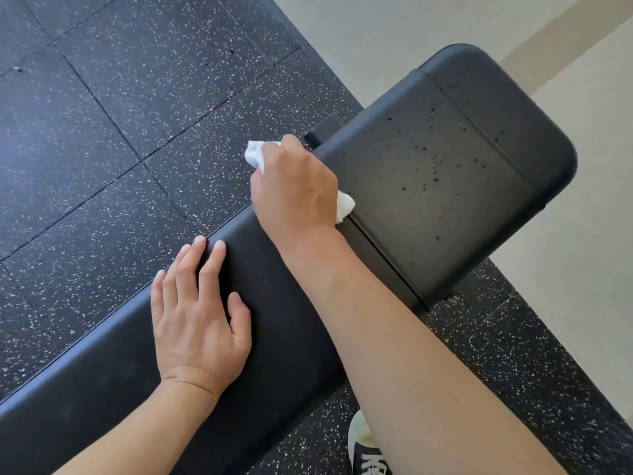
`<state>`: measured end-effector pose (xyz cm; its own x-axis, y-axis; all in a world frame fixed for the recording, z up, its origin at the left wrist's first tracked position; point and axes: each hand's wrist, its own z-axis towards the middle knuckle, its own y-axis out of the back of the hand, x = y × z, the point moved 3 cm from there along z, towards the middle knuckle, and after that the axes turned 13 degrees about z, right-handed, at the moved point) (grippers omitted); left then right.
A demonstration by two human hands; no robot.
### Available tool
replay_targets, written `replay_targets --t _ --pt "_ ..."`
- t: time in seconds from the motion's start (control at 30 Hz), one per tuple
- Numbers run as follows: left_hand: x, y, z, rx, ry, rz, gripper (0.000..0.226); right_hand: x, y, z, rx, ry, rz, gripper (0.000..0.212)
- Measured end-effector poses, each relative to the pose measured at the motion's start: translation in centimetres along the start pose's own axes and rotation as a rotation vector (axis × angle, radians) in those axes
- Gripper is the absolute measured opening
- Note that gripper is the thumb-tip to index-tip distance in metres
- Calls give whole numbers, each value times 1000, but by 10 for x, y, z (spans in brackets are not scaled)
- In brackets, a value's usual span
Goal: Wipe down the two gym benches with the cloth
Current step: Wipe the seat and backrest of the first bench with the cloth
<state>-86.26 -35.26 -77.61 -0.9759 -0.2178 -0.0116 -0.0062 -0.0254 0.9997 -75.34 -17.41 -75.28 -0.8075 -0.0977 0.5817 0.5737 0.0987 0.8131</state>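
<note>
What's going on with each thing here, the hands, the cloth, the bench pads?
Right hand: grips the cloth, at the seam between the pads.
Left hand: flat on the long pad, fingers straight.
Cloth: white, bunched, pressed on the bench.
Long pad: looks free of specks.
End pad: speckled with dark spots.
Shoe: on the floor beside the bench.

Light: bright, even, soft daylight | Shadows: faint, beneath forearms | Glare: mild sheen on worktop (428, 173) padding | Focus: mostly sharp | Edges: wide-angle stretch

Bare forearms; dark shoe (370, 462) with white toe cap.
</note>
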Motion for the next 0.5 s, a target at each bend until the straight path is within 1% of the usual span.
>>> replay_targets --t 0.07,0.17,0.23,0.33,0.4,0.5 --pt "-1 0 0 -1 -3 1 67 -7 7 -16 7 31 20 15" --pt "-1 1 0 -5 -6 -2 67 -26 23 -62 37 110 76 21" --pt "-1 1 0 -3 1 -1 67 -46 38 -101 19 152 117 25" --pt "-1 2 0 -5 14 2 67 -74 53 -152 4 238 111 33" --pt "-2 2 0 -3 20 -3 66 -85 56 -166 0 267 109 34" --pt "-1 2 0 -1 26 -6 66 -78 51 -152 -2 232 157 29"
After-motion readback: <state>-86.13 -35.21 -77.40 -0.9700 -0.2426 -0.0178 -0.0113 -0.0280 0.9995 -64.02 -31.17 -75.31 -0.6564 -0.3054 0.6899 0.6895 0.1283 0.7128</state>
